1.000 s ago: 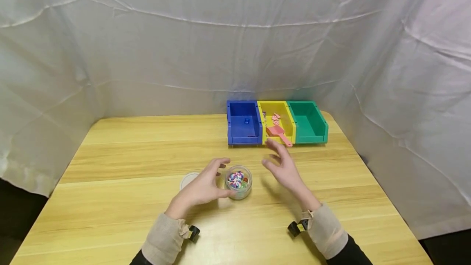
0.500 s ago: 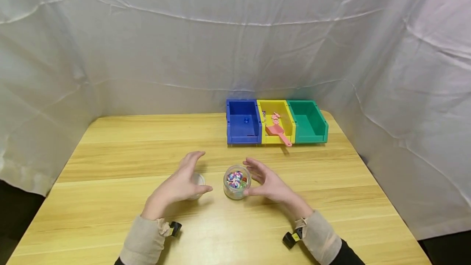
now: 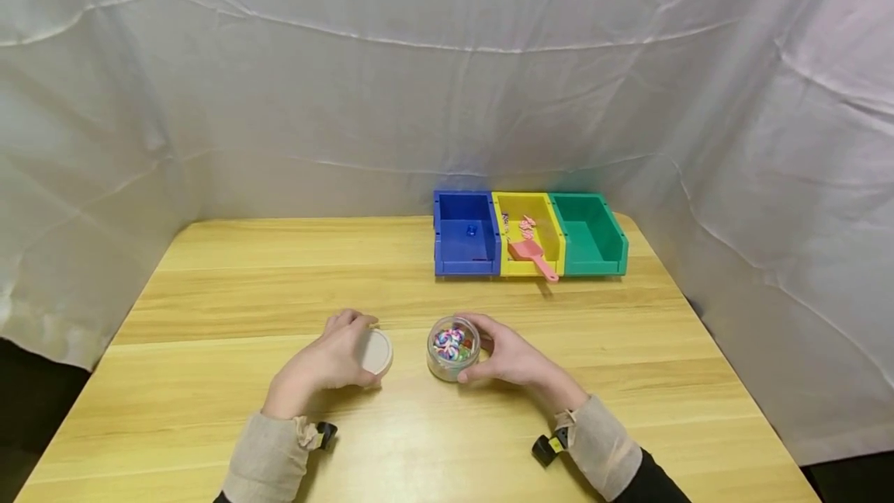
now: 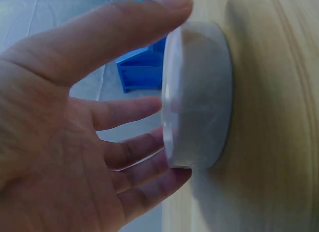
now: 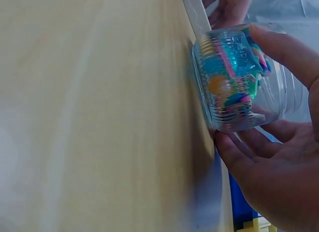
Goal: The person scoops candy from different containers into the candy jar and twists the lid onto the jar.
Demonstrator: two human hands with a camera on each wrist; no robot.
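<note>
The small clear jar [image 3: 452, 348] stands upright on the desk [image 3: 209, 286], open at the top and filled with striped, many-coloured sweets or beads, and the right hand [image 3: 506, 355] wraps it from its own side, thumb on the near wall and fingers curled round the far wall; the right wrist view shows the fingers [image 5: 279, 42] pressed against the ribbed plastic, a hold that seems meant to keep the light jar from sliding or tipping. Just across the jar from that hand, a little apart from it, the left hand [image 3: 328, 359] grips the white round lid [image 3: 375, 352], thumb over one edge and fingers under the other, as the left wrist view shows with the lid [image 4: 197, 95] lying flat on the wood; the pinch at the rim looks like the only way to lift so shallow a disc off a flat surface. Well beyond both hands, toward the far edge of the desk, three open-fronted bins stand touching in a row: a blue bin [image 3: 466, 235] with a small blue piece inside, a yellow bin [image 3: 527, 235] holding pink bits and a pink scoop [image 3: 534, 256] whose handle juts out over the front lip, and a green bin [image 3: 590, 233]. A white cloth [image 3: 349, 99] hangs behind and to the sides.
</note>
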